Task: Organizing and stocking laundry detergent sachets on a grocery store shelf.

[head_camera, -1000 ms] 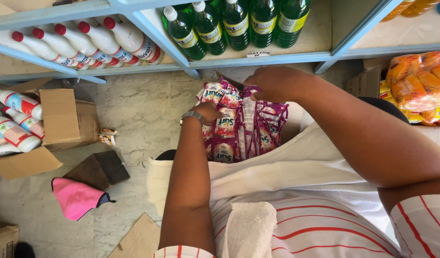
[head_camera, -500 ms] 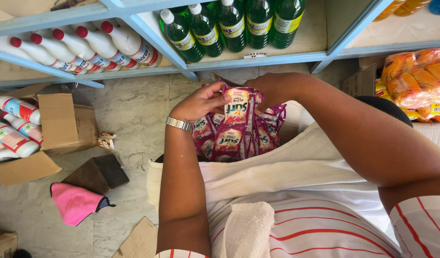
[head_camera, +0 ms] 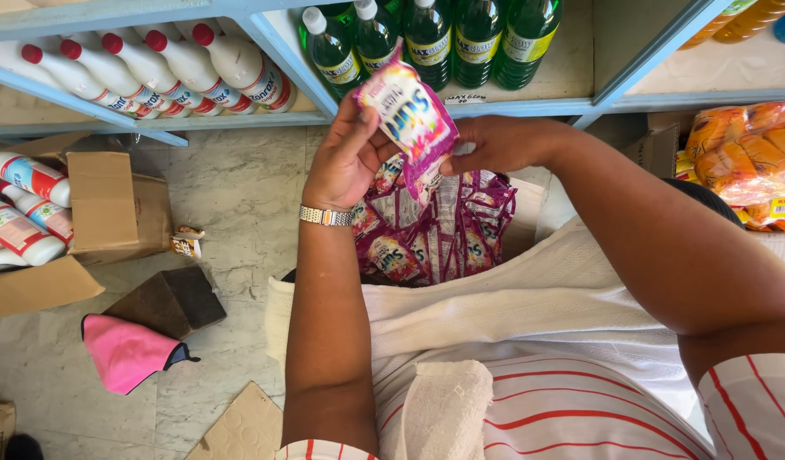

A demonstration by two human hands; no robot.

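Sachet (head_camera: 407,115) pinched between left hand (head_camera: 346,158) and right hand (head_camera: 495,143), raised above bundled sachets (head_camera: 435,230).

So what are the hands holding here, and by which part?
Both hands grip one pink sachet lifted above the bunch of sachets: the left hand by its upper left edge, the right hand at its lower right corner.

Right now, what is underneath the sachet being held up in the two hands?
Below the raised sachet, pinched by the left hand and right hand, hangs a bunch of pink and purple sachets. What the bunch rests on is hidden by the sachets and white cloth.
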